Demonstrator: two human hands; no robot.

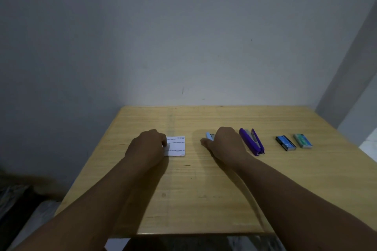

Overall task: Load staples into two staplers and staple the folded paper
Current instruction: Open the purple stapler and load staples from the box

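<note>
Tabletop (pixel 204 189): paper (pixel 177 146) seemingly under left hand (pixel 148 145).

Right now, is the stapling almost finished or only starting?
Probably only starting. The purple stapler lies hinged open on the table, untouched; whether staples are inside is unclear. Both staple boxes sit at the right. In hand: the right hand covers the light blue stapler, and the left hand presses the folded paper. No staple shows in the paper, so stapling seems left.
</note>
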